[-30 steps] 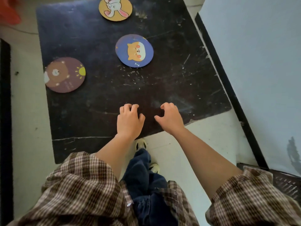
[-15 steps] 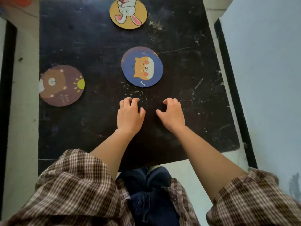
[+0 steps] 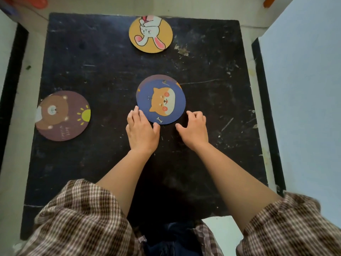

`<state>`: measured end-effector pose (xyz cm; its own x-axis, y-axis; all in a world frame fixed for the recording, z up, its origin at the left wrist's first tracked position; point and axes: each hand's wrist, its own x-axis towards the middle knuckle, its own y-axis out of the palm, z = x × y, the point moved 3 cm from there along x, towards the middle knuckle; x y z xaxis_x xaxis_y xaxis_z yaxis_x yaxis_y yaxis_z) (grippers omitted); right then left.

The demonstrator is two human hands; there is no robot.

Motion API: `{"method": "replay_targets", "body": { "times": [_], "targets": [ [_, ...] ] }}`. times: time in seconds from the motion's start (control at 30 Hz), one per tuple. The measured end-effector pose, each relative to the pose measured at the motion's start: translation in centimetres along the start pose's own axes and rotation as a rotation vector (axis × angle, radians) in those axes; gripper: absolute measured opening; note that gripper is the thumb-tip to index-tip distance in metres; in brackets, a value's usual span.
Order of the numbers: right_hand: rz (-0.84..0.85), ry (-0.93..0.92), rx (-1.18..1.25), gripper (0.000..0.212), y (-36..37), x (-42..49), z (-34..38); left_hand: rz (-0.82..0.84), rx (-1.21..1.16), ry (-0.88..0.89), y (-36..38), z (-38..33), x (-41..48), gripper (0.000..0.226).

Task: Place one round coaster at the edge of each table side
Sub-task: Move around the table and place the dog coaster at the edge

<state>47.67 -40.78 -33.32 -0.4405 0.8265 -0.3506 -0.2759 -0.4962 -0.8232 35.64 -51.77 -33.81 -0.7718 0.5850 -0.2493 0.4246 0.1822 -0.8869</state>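
Blue coaster stack point(image 3: 160, 100): frame centre, on bench point(image 3: 212, 108). Left hand point(image 3: 141, 130) loosely spread, touching its edge; right hand point(image 3: 193, 129) curled, empty, just beside. Risk: lifting both stacked coasters together.

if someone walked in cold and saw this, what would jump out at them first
Three bright cartoon coasters on a scuffed black table: a yellow rabbit coaster at the far edge, a brown bear coaster at the left edge, and a blue dog coaster in the middle, with the rim of another coaster showing beneath it. The left hand and right hand sit at its near rim, neither gripping it.
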Motion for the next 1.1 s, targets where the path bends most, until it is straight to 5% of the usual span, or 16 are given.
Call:
{"method": "replay_targets", "body": {
  "times": [0.27,0.4,0.63,0.87,1.1],
  "targets": [
    [0.054,0.023,0.018,0.052,0.0,1.8,0.7,0.006,-0.117,-0.167,1.0,-0.7,0.4,0.061],
    [-0.008,0.146,0.293,0.050,0.0,2.1,1.2,-0.023,-0.239,-0.254,0.8,-1.0,0.5,0.054],
    [0.000,0.449,0.699,0.014,-0.7,3.1,1.5,-0.172,-0.543,-0.355,-0.7,-0.4,0.8,0.039],
    [0.128,0.412,0.755,0.028,-1.3,1.9,1.4,-0.044,-1.067,-0.631,-1.3,0.0,1.1,0.039],
    [0.325,0.458,0.825,0.018,-0.7,-2.3,-0.9,0.093,-1.143,-0.563,-1.7,1.9,-2.0,0.049]
  ]
}}
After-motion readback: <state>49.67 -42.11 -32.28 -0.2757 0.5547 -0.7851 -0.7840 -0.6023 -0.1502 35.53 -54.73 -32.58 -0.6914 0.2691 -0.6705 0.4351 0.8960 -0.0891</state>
